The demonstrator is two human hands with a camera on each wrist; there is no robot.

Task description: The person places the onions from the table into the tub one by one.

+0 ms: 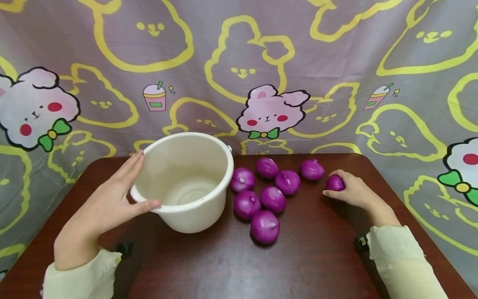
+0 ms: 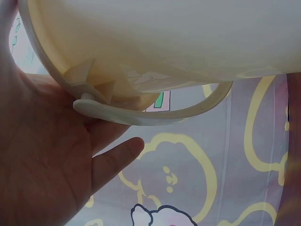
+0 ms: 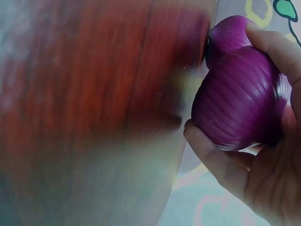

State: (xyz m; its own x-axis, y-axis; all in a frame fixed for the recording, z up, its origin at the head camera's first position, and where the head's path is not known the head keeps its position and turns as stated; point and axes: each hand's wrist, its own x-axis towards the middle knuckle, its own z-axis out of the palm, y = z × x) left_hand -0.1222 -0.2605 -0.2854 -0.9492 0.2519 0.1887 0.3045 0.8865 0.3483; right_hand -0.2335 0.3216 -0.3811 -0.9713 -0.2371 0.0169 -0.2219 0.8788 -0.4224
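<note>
A cream bucket stands upright at the centre left, its visible inside holding nothing. The left hand holds its left rim, thumb at the near edge and fingers along the outer side; in the left wrist view that hand lies by the bucket's wall and handle. At the right, the right hand grips a purple onion between thumb and fingers. The right wrist view shows this onion in the right hand, with another onion behind it.
Several purple onions lie in a loose group right of the bucket, one a little apart towards the right hand. The dark brown table extends in front. A patterned curtain hangs behind the table.
</note>
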